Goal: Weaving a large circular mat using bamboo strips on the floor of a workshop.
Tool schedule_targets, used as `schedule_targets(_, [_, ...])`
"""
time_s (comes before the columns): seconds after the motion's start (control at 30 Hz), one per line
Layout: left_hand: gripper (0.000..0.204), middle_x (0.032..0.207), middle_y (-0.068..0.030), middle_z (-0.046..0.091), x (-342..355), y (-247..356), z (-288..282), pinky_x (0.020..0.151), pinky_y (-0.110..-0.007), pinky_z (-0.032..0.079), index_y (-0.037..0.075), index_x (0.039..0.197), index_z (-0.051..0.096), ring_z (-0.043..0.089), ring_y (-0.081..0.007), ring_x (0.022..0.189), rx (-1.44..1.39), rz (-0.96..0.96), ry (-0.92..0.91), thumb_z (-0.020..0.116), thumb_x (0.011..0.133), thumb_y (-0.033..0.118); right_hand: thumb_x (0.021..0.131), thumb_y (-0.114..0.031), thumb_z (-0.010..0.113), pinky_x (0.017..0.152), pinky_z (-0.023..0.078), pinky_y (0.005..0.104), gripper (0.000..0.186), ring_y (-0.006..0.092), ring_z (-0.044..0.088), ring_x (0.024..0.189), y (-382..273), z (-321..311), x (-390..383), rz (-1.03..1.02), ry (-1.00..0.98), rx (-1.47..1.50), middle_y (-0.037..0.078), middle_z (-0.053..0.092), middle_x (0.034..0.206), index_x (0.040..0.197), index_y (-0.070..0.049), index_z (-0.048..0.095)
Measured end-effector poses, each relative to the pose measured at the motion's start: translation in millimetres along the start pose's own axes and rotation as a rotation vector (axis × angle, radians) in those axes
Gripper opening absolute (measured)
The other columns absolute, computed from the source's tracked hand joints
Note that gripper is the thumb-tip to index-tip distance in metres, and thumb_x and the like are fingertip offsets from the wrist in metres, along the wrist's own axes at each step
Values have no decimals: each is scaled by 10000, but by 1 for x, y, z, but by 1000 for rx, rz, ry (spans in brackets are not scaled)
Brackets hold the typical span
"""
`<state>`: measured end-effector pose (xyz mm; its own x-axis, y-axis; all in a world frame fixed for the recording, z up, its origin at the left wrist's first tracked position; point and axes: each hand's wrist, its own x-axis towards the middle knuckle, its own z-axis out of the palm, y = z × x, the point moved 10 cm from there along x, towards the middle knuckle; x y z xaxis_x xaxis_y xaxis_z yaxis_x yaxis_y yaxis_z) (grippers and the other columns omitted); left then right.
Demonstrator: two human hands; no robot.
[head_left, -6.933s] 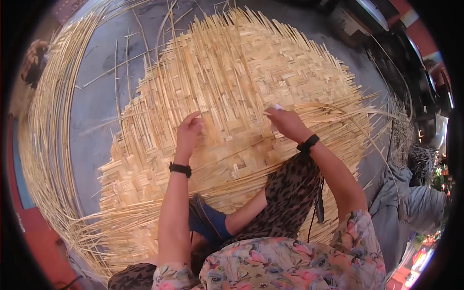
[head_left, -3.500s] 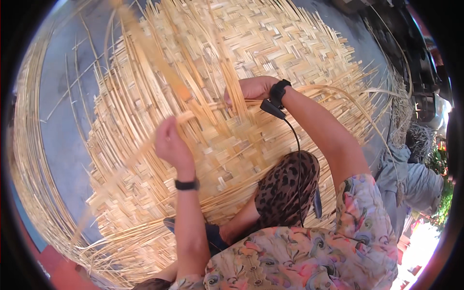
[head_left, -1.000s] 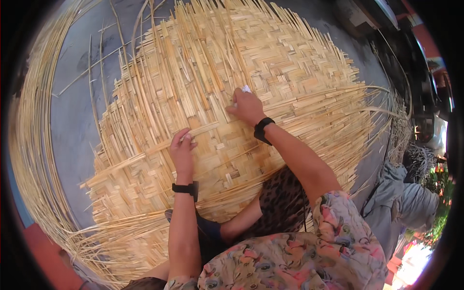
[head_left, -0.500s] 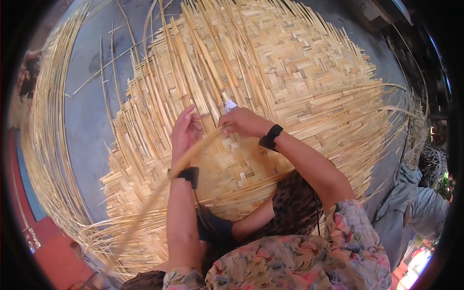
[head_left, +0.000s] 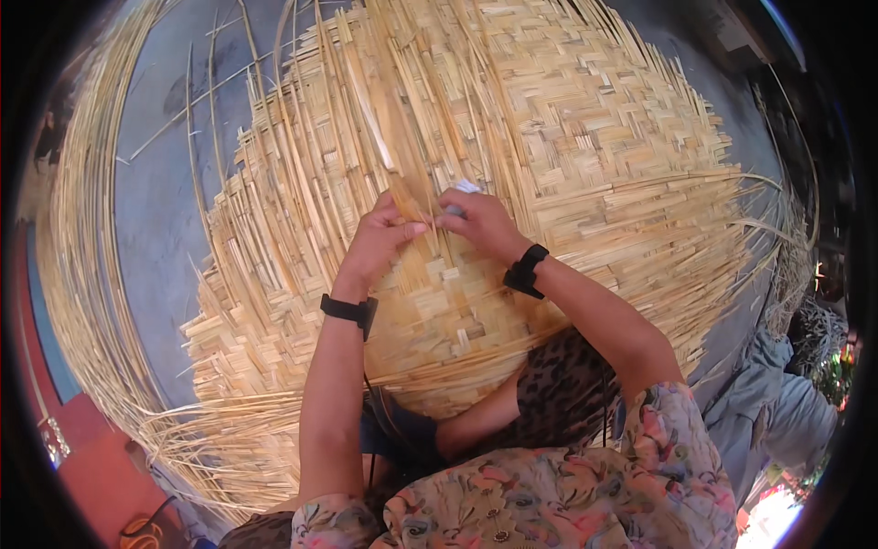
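Note:
A woven mat (head_left: 585, 119) of tan, split cane-like strips spreads under and around me, with loose strip ends standing out along its edges. My left hand (head_left: 382, 240) is closed over its middle, thumb and fingers pinching a long flat strip (head_left: 411, 156). That strip runs away from me and is smeared by motion toward the far side. Close beside it, my right hand (head_left: 485, 224) is closed on a small white and blue-grey object (head_left: 466, 187), mostly hidden in the fingers; its kind cannot be made out. The fingertips of both hands nearly meet at the strip's near end.
Long loose strips (head_left: 91, 210) lie in a curved bundle on the grey floor (head_left: 160, 174) at the left. More strips (head_left: 219, 416) bend up along the near left edge. A grey-blue cloth (head_left: 768, 403) lies at the right, and a red block-like thing (head_left: 101, 467) at the lower left.
The strip has swung from the near left, across my left forearm, to the far side. My left hand has moved right and closed on it; my right hand has shifted slightly right.

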<state>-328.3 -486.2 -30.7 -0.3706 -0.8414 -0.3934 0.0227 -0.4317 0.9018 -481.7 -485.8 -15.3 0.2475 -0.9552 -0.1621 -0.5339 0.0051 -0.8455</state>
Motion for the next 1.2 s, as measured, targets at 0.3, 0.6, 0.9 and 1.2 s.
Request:
schedule_targets(0.3, [312,1136,-73,594,-135,-34,-96,896,-343,528,45,1136,630,582,-190,1047,-402,230,1037,612,859,-98,884,-168,658,774,513,370,205,275,649,892,18,9,6,-88,-91,172,145,675,960,1083,-120,664])
schedule_targets(0.6, [191,928,-116,660,-123,1,-124,686,-307,571,7,1059,636,661,-225,821,-1139,404,652,477,955,24,872,-188,689,831,474,470,220,373,614,918,-68,68,-2,-301,-288,-194,177,669,942,1060,-76,659])
schedule_targets(0.9, [351,664,-74,642,-28,-2,-152,611,-303,523,-25,1053,675,640,-150,650,1241,-413,14,534,973,286,836,-216,732,724,492,432,157,323,625,827,-68,63,-12,-235,-315,-150,113,654,812,924,-99,675])
schedule_targets(1.2, [822,1073,-99,685,-36,36,-77,919,-317,487,24,1362,516,648,-205,896,-845,8,365,365,953,721,889,-222,693,763,513,398,116,298,640,847,-70,32,-32,-347,-49,-18,75,669,848,968,-138,703])
